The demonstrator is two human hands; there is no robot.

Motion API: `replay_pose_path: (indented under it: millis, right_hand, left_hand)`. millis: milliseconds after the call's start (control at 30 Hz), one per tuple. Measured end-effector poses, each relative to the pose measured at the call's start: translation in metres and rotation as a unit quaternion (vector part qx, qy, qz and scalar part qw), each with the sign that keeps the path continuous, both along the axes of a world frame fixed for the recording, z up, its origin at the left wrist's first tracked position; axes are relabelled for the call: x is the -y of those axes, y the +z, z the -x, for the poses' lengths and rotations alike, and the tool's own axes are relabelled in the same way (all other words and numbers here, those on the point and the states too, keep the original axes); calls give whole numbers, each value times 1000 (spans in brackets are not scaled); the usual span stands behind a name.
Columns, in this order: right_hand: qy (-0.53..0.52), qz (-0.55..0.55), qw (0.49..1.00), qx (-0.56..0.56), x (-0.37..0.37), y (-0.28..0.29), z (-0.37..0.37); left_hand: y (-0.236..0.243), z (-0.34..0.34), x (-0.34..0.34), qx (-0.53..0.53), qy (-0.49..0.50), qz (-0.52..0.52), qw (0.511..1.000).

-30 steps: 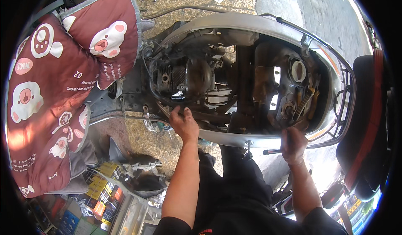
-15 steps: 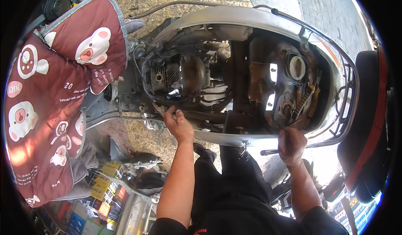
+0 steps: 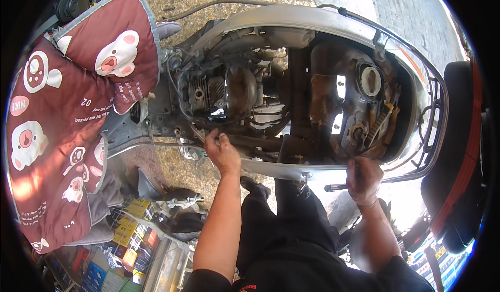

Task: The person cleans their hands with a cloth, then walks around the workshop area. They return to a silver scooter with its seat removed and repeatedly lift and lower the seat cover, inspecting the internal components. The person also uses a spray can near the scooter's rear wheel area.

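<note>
A scooter body with its seat off lies across the view, its silver side panel (image 3: 271,170) nearest me. Bent fingers bring my left hand (image 3: 224,154) to the near frame edge, just below the finned engine (image 3: 211,95) and beside thin cables. What its fingertips grip is hidden. My right hand (image 3: 364,178) is closed at the panel's near rim, below the fuel tank (image 3: 330,65) and the round fuel sender fitting (image 3: 357,134). Whatever sits in its fingers does not show. Beyond that fitting is the round filler cap (image 3: 371,81).
A maroon quilted cover with bear prints (image 3: 62,120) drapes over the scooter's front at left. A black tubular rail (image 3: 442,104) curves around the tail. To the right stands a black seat with red trim (image 3: 453,162). Colourful boxes (image 3: 127,234) are stacked at lower left.
Both hands hold nearly the same places; my right hand has shifted very slightly. The scooter parts look unchanged.
</note>
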State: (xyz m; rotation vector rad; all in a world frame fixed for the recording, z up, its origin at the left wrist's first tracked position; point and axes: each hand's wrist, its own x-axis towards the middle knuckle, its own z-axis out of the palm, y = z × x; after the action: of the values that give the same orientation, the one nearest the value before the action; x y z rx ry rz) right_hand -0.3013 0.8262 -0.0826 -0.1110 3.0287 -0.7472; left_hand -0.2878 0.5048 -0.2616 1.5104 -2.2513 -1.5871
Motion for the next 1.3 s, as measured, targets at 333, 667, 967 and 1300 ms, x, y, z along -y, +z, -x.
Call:
replay_pose_path:
  millis: [333, 667, 967, 1300]
  right_hand:
    - [15, -2, 1000, -12, -2, -5, -3]
    - [117, -48, 992, -28, -2, -3, -11]
    - [118, -75, 988, -60, 4, -8, -10]
    - [90, -96, 990, -45, 7, -10, -13]
  left_hand:
    - [14, 7, -5, -7, -20, 28, 999]
    - [28, 5, -1, -101, -3, -38, 994]
    - [-7, -6, 34, -106, -206, 221, 948]
    - [-31, -11, 36, -140, -120, 128, 974]
